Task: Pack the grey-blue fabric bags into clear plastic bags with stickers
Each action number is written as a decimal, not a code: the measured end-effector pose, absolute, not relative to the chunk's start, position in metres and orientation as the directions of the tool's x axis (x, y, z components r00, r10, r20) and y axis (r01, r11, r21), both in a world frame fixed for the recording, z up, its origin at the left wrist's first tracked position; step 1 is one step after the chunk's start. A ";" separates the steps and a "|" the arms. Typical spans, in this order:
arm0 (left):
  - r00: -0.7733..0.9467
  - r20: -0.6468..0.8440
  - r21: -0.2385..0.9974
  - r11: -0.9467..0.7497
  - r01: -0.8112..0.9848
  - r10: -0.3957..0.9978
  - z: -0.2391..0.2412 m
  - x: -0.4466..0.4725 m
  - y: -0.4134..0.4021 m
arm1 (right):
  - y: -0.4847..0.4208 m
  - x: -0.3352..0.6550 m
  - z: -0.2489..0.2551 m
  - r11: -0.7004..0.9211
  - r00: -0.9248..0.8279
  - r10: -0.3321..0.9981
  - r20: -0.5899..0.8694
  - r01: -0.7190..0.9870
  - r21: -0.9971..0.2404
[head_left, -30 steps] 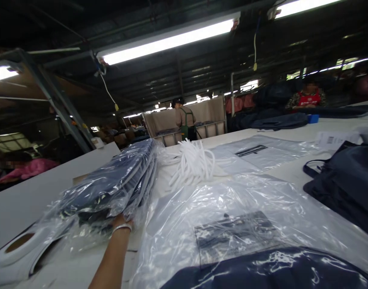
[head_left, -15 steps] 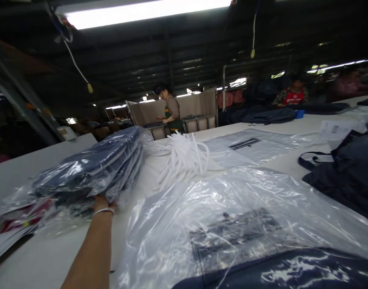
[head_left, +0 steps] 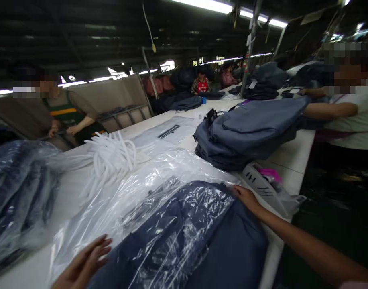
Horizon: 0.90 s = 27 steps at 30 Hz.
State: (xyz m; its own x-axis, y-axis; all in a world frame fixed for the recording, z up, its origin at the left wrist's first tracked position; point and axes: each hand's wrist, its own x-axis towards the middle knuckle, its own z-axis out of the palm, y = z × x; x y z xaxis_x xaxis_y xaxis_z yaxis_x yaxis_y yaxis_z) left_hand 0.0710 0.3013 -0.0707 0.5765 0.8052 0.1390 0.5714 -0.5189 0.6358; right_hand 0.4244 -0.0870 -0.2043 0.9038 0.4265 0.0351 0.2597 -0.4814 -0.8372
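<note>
A dark blue bag (head_left: 198, 245) lies partly inside a clear plastic bag (head_left: 117, 200) on the white table (head_left: 287, 160) in front of me. My left hand (head_left: 84, 263) rests open, fingers stretched, on the plastic at the bag's left edge. At the bag's far right corner my right hand (head_left: 246, 196) lies with fingers extended on the fabric where the plastic ends. Neither hand grips anything.
A stack of bagged dark items (head_left: 18, 196) sits at the left. White cords (head_left: 110, 158) lie behind the plastic. Grey-blue backpacks (head_left: 247, 132) are piled to the right, a white tape gun (head_left: 268, 186) beside them. A person's arm (head_left: 328, 110) reaches in at right; another person (head_left: 60, 112) stands beyond the table.
My view has swung right. My left hand left the stack of bagged items and now rests on the plastic near me. My right hand has come into view on the dark blue bag.
</note>
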 end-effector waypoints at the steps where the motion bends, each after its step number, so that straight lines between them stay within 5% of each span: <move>1: 0.693 0.076 0.655 -0.560 0.508 0.717 -0.064 0.078 0.272 | -0.082 0.425 -0.202 -0.473 0.901 0.431 0.040 0.263 -0.841; 3: 0.885 0.050 0.564 -0.744 0.358 0.463 -0.058 0.106 0.212 | -0.076 0.427 -0.198 -0.457 0.898 0.438 0.046 0.266 -0.849; 6: 0.960 0.224 0.294 -0.951 0.100 0.170 -0.072 0.161 0.142 | -0.074 0.431 -0.196 -0.445 0.897 0.441 0.032 0.249 -0.860; 11: 0.943 0.328 -0.026 -0.997 0.074 0.061 -0.096 0.211 0.118 | -0.070 0.442 -0.194 -0.419 0.897 0.441 0.035 0.240 -0.876; 19: 0.953 0.301 -0.016 -1.000 0.011 0.006 -0.105 0.177 0.085 | -0.066 0.441 -0.199 -0.311 0.882 0.463 0.087 0.253 -0.916; 24: 0.945 0.276 0.050 -0.985 0.166 0.173 -0.119 0.159 0.068 | -0.072 0.434 -0.202 -0.284 0.857 0.506 0.099 0.274 -0.919; 27: 0.940 0.300 0.067 -0.987 0.147 0.160 -0.114 0.173 0.066 | -0.071 0.432 -0.198 -0.273 0.845 0.528 0.089 0.268 -0.924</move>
State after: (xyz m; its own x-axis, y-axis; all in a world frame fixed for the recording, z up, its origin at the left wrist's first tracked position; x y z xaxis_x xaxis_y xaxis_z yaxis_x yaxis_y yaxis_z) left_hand 0.1728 0.0662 -0.1142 0.9403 0.1604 0.3001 0.1468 -0.9869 0.0674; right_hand 0.4325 -0.0708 -0.1985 0.8449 0.5275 0.0890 0.2675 -0.2726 -0.9242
